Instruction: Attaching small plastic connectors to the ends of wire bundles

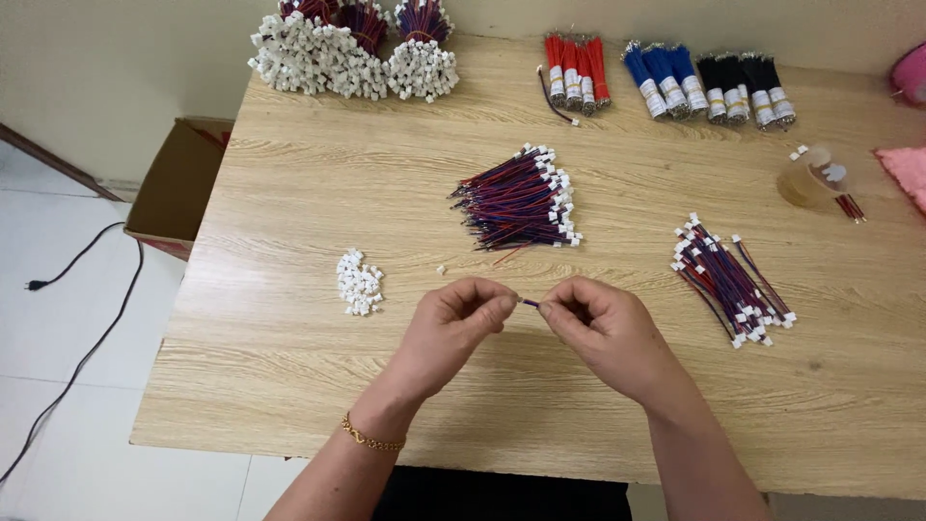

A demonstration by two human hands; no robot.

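Hands meet near centre: left hand (453, 314) and right hand (588, 314) both pinched shut on short wire (530, 303), probably fitting a connector. Finished wires (730, 280) right; bigger unfinished bundle (516, 200) far, loose connectors (359, 283) left.

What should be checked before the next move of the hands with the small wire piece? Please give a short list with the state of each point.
1. Left hand pinches one end: ok.
2. Right hand pinches the wire piece: ok.
3. Connector seated on the wire end: cannot tell, too small.
4. Loose white connectors near the left hand: ok.
5. Wire pile within sight ahead: ok.
6. Table bare under the hands: ok.
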